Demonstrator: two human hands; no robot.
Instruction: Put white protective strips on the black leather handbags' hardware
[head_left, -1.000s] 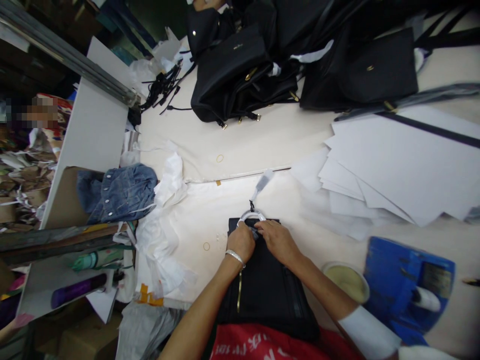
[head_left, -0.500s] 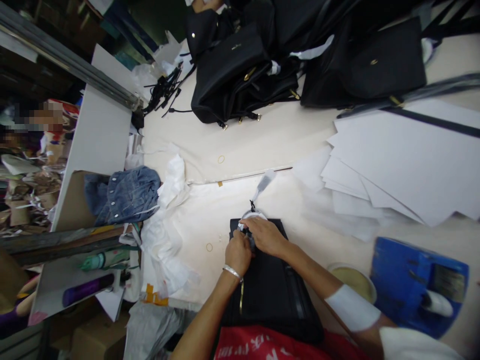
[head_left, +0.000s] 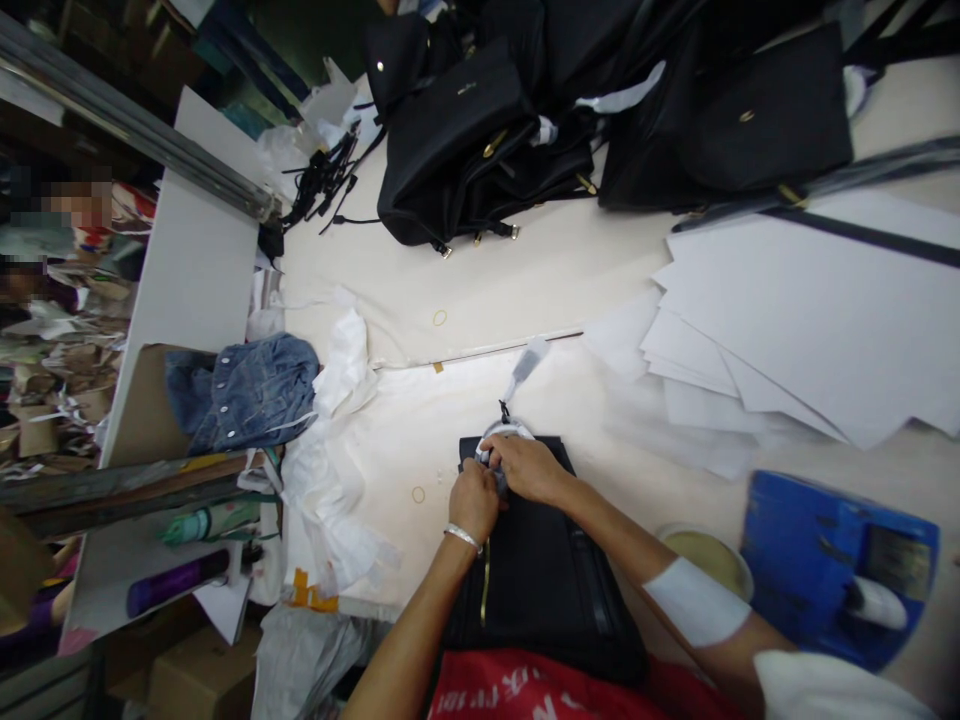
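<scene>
"So, starting at the hands: holding what?"

"With the right hand (head_left: pixel 529 468), pinching at the white-wrapped handle (head_left: pixel 516 427). With the left hand (head_left: pixel 472 503), bunched just below; cannot tell what, if anything, inside, with the fingertips hidden."

"Nearer to the loop with which?"

"With the right, by a little, reaching across from its own side. Almost touching the left there."

"And where to look for the black bag (head_left: pixel 532 570)?"

"Directly under both hands, between the forearms (head_left: pixel 420 620). Lies on the bench (head_left: pixel 405 430), long axis running from the red apron (head_left: pixel 480 690) straight outward, handle at the far end. Has a gold zip (head_left: pixel 485 585) along the left side, roughly in line with that axis."

"And farther out?"

"Just past the handle, a pale hang tag (head_left: pixel 529 358), pointing away and slightly right. Then, rightward, white sheets (head_left: pixel 810 330); beyond, heaped handbags (head_left: pixel 457 140)."
</scene>
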